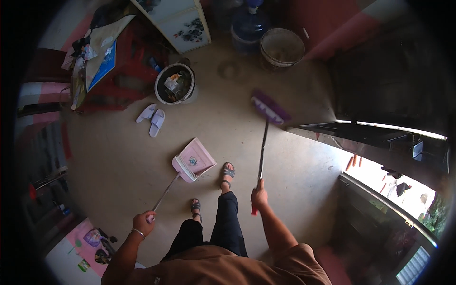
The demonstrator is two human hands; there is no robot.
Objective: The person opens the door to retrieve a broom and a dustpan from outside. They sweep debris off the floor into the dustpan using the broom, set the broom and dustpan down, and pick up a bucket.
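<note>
My left hand (144, 223) is wrapped round the end of a long handle; at its far end a pink dustpan (194, 160) is over the floor ahead of my feet, its wide mouth facing right. With my right hand (259, 196) I grip the dark stick of a broom, whose red end pokes out below my fist. The purple broom head (270, 107) is farther off, right of the middle, slightly blurred. Whether its bristles touch the floor I cannot tell. Both hands are closed on their handles, and the broom and dustpan are well apart.
A bucket of rubbish (175, 83) stands beside a dark red table (124, 71), with pale lilac slippers (157, 122) near it. Farther back are another bucket (282, 47) and a blue water bottle (250, 28). A dark door (380, 213) borders the bright doorway on the right.
</note>
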